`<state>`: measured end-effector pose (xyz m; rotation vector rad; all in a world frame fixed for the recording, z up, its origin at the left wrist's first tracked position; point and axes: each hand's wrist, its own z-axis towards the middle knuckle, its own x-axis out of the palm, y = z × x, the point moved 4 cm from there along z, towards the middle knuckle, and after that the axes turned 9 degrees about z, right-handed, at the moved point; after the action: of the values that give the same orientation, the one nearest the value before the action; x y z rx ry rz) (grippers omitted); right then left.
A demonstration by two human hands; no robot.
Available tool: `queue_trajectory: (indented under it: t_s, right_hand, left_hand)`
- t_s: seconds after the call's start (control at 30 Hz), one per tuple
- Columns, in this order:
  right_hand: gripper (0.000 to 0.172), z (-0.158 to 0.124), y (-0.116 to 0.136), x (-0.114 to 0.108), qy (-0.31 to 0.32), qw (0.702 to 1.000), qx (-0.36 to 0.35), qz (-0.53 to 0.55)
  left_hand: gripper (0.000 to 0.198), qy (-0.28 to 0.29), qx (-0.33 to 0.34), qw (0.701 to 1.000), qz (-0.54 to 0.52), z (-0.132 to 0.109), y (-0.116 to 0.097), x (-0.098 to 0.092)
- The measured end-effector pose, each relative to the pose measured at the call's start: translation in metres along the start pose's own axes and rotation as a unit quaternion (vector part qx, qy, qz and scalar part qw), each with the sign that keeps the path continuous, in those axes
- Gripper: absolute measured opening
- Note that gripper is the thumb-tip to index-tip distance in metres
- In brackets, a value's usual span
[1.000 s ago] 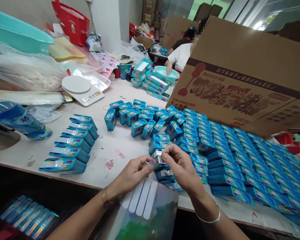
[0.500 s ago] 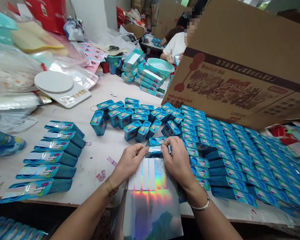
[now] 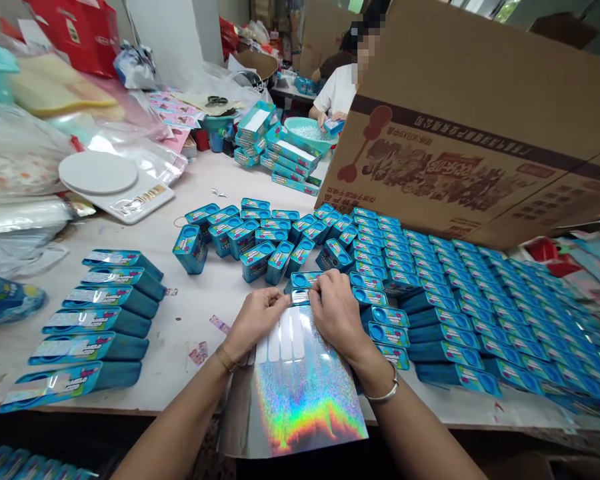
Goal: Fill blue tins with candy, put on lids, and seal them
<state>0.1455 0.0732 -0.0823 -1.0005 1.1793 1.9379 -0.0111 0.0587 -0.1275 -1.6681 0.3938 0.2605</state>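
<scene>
My left hand (image 3: pixel 261 315) is closed in a pinch on the left end of a short shiny sticker (image 3: pixel 300 297). Fingers of my right hand (image 3: pixel 336 308) are closed at the sticker's other end. It stretches across the top of a small blue box (image 3: pixel 305 278) right in front of me; I cannot tell how much of it touches the box. Under my wrists lies a holographic sticker sheet (image 3: pixel 310 393), with several pale bare strips at its upper part, reaching past the table's front edge. My right fingertips are partly hidden behind the knuckles.
Blue boxes stand in dense rows (image 3: pixel 445 313) to the right, loosely grouped (image 3: pixel 257 260) ahead, and in a column (image 3: pixel 90 347) at left. Behind are a large carton (image 3: pixel 460 120), a white scale (image 3: pixel 145 203) and a basin of white pellets (image 3: pixel 305 132). A co-worker (image 3: pixel 337 93) sits beyond.
My right hand has shifted slightly left, and less of the sticker shows between my hands. The sheet's rainbow glare has moved downward. The co-worker's hand now holds a blue box over the basin.
</scene>
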Motion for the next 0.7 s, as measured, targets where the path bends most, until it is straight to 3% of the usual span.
queue_trajectory:
  t_s: [0.13, 0.33, 0.5, 0.63, 0.7]
  right_hand:
    - [0.013, 0.002, -0.001, 0.002, -0.005, 0.998, 0.025, 0.052]
    - [0.037, 0.007, -0.007, 0.001, 0.000, 0.995, 0.020, 0.097]
    - [0.029, -0.021, -0.008, -0.055, -0.059, 0.968, -0.051, 0.238]
    - [0.036, -0.070, 0.014, -0.094, 0.119, 0.940, -0.146, 0.285]
    - [0.035, -0.092, 0.023, -0.106, 0.173, 0.930, -0.151, 0.287]
  left_hand:
    - [0.040, 0.008, -0.011, 1.000, -0.012, 0.006, 0.009, 0.007]
    - [0.029, -0.010, -0.035, 0.988, 0.150, 0.002, 0.013, 0.005]
    - [0.042, -0.014, 0.017, 0.999, 0.049, -0.046, -0.020, -0.007]
    - [0.042, 0.074, 0.003, 0.997, -0.037, -0.092, -0.052, -0.003]
    - [0.035, 0.119, -0.003, 0.991, -0.055, -0.110, -0.066, 0.003]
